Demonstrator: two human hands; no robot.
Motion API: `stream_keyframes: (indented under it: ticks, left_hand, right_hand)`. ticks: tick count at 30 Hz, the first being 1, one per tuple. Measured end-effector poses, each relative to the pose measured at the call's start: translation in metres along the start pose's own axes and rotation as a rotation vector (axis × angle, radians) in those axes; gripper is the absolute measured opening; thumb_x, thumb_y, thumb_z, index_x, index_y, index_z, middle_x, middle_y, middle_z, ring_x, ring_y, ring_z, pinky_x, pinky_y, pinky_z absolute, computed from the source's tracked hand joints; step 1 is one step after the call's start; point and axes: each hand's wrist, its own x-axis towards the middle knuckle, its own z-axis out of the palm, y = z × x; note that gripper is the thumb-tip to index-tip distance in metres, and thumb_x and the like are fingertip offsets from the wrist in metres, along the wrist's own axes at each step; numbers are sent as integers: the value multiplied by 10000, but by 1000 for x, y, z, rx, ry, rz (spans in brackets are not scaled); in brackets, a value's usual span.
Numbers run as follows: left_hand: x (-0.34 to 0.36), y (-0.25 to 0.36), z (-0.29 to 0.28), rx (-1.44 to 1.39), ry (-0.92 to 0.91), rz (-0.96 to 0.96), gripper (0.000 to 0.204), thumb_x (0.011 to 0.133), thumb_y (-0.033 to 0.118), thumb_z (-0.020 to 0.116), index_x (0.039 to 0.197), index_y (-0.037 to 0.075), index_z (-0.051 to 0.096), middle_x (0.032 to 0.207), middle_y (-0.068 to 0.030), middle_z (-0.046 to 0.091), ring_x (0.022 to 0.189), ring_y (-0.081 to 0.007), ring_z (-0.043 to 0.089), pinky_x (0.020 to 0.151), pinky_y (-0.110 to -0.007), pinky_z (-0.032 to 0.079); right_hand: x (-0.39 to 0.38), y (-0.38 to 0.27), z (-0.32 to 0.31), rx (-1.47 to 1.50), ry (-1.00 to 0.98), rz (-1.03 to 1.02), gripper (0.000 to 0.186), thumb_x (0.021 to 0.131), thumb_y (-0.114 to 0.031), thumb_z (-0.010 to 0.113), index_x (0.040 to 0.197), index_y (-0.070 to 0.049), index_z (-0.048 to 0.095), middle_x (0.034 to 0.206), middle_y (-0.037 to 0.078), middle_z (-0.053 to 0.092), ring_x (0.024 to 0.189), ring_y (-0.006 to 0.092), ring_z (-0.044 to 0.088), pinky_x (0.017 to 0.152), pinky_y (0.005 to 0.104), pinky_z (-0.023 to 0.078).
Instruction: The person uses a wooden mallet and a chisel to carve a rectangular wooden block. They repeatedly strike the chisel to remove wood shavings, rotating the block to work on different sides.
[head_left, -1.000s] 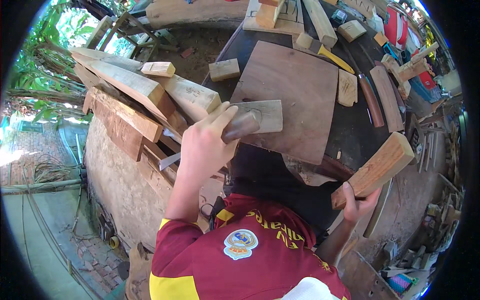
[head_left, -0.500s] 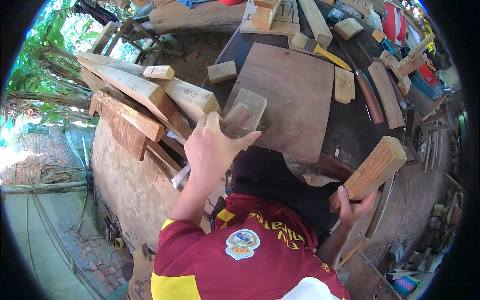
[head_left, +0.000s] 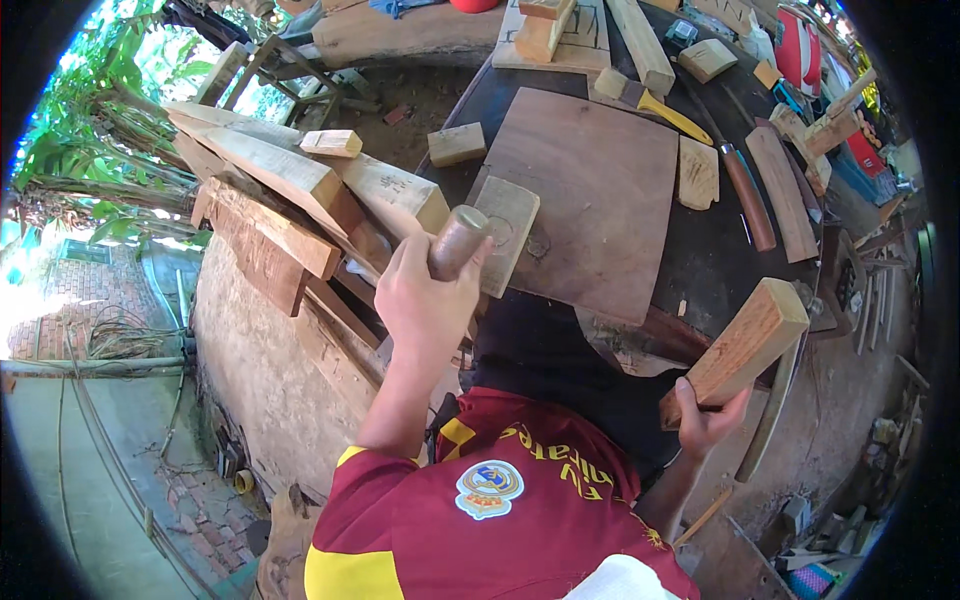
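My left hand (head_left: 425, 300) is closed around a short brown cylinder (head_left: 459, 243) with a dull, flat round end, held up at a tilt. Just beyond it lies a flat, pale rectangular block (head_left: 505, 230), on the left edge of a brown wooden board (head_left: 595, 190). The cylinder covers part of that block's near left side. At the right, my right hand (head_left: 712, 415) grips the lower end of a thick rectangular wooden block (head_left: 740, 340). This block points up and to the right, clear of the dark tabletop.
Several timbers (head_left: 290, 180) are stacked at the left. A yellow-handled brush (head_left: 655, 105), a wooden-handled tool (head_left: 748, 195) and wood offcuts (head_left: 698, 172) lie on the dark table (head_left: 730, 265). A small block (head_left: 456, 145) rests by the board's upper left.
The brown cylinder, a blur over the pale block before, now shows plainly in my left hand, nearer me. My left fingers have closed round it. My right hand keeps its block in nearly the same place.
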Motion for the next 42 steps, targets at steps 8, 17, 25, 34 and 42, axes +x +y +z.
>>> stream_keyframes:
  ticks: [8, 17, 25, 34, 42]
  left_hand:
    - [0, 71, -9, -623, -361, 716, 260, 603, 123, 768, 818, 68, 634, 678, -53, 587, 564, -236, 613, 493, -346, 483]
    - [29, 91, 36, -548, -401, 624, 309, 570, 154, 740, 832, 94, 588, 687, -69, 594, 629, -285, 629, 536, -397, 491]
    - [43, 93, 37, -629, -273, 428, 294, 576, 131, 734, 798, 79, 547, 680, -99, 583, 644, -338, 612, 541, -414, 475]
    - [57, 98, 36, -660, -218, 271, 209, 620, 134, 721, 746, 62, 571, 646, -143, 600, 642, -372, 621, 573, -434, 493]
    - [59, 102, 41, -588, -225, 259, 163, 625, 165, 721, 673, 75, 594, 615, -154, 597, 622, -376, 619, 564, -441, 502]
  right_hand:
    - [-3, 25, -7, -109, -33, -45, 797, 623, -137, 840, 1308, 26, 465, 1187, 132, 554, 1091, 261, 549, 939, 390, 438]
    - [-4, 0, 5, -39, 30, 34, 824, 610, -94, 827, 1332, 26, 449, 1215, 126, 541, 1116, 259, 539, 964, 394, 436]
    - [5, -9, 6, -131, -54, -16, 783, 634, -84, 816, 1318, 24, 451, 1205, 113, 529, 1105, 247, 532, 963, 383, 424]
    - [9, -13, 8, -168, -89, -69, 738, 641, -79, 809, 1289, 12, 468, 1170, 92, 533, 1095, 233, 531, 963, 365, 416]
    - [8, -4, 2, -223, -75, -72, 742, 636, -74, 811, 1289, 11, 469, 1182, 92, 535, 1095, 229, 530, 963, 363, 415]
